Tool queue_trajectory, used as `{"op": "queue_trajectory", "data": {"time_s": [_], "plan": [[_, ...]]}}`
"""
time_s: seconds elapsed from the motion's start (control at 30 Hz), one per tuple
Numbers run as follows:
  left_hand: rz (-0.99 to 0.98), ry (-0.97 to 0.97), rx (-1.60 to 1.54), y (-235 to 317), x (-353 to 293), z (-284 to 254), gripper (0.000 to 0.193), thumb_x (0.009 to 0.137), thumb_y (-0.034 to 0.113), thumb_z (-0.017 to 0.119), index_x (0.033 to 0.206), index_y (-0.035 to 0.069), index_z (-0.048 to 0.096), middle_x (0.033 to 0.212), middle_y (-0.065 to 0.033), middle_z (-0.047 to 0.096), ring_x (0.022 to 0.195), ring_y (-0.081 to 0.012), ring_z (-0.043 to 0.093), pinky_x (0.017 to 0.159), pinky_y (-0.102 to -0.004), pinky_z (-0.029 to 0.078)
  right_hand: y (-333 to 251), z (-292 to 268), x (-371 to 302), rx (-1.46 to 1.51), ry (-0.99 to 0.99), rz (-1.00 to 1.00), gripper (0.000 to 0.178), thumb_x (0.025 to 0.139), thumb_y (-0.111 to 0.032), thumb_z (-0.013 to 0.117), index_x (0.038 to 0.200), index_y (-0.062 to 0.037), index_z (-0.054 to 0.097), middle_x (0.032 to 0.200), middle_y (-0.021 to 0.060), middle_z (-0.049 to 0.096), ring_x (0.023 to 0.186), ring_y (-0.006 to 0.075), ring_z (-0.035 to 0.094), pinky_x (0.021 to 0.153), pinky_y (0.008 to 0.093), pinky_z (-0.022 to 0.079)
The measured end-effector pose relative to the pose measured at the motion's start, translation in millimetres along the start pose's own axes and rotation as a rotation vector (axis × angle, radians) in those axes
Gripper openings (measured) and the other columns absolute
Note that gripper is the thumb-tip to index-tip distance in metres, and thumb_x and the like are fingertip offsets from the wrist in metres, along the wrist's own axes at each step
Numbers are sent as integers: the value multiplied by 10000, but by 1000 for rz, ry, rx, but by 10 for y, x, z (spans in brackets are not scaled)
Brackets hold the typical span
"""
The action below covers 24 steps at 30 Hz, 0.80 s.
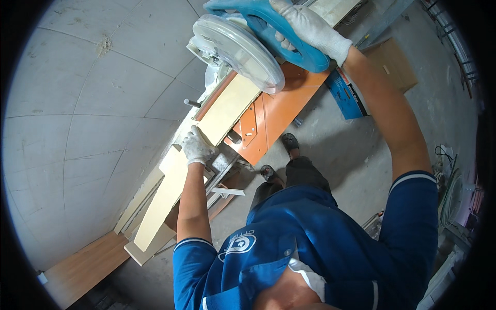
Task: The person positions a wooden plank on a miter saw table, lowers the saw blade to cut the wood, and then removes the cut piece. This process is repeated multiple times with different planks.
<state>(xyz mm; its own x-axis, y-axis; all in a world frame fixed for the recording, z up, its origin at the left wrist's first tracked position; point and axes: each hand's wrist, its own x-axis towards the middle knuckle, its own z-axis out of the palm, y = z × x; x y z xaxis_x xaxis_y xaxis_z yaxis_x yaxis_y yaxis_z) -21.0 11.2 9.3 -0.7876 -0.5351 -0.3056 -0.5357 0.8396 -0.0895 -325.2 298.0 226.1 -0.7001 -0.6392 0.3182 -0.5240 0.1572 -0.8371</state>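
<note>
The blue handle of a mitre saw (289, 39) is in my right hand (310, 28), gloved in white, with the fingers wrapped round it. A clear round guard (240, 54) covers the blade, which I cannot make out. Under the saw head, a long cream board (232, 106) lies slantwise across the orange saw base (266, 129). My left hand (197, 146), also gloved, holds the board down to the near left of the saw, its fingers toward the wall-side edge. Past that hand the board (160, 209) runs on toward the lower left.
A grey panelled wall (93, 88) stands close on the left. Beneath the board's near end are more strips (150, 248), with a wood-toned panel (85, 268) by the wall. A blue box (346, 95) and a cardboard piece (392, 64) lie right of the saw. Coiled hose (452, 199) sits far right.
</note>
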Motion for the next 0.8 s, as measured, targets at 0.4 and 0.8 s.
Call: {"op": "queue_trajectory", "data": {"time_s": [0.4,0.8], "plan": [[-3,16,-11,13,-26,-28,861,607,299,859,1302,44,418,1132,-199,631,1036,-387,651,929,-453,514,-262,-70,16,142,-149,240,606,1103,-542,341,1397,-69,580,1273,106,652,1193,188,571,1052,325,444],[-2,12,8,9,-12,-4,890,594,342,869,1304,53,417,1154,-195,621,1041,-385,645,936,-456,502,-376,-102,231,254,-189,317,539,1113,-502,320,1315,-92,606,1091,57,608,942,171,517,829,318,421]]}}
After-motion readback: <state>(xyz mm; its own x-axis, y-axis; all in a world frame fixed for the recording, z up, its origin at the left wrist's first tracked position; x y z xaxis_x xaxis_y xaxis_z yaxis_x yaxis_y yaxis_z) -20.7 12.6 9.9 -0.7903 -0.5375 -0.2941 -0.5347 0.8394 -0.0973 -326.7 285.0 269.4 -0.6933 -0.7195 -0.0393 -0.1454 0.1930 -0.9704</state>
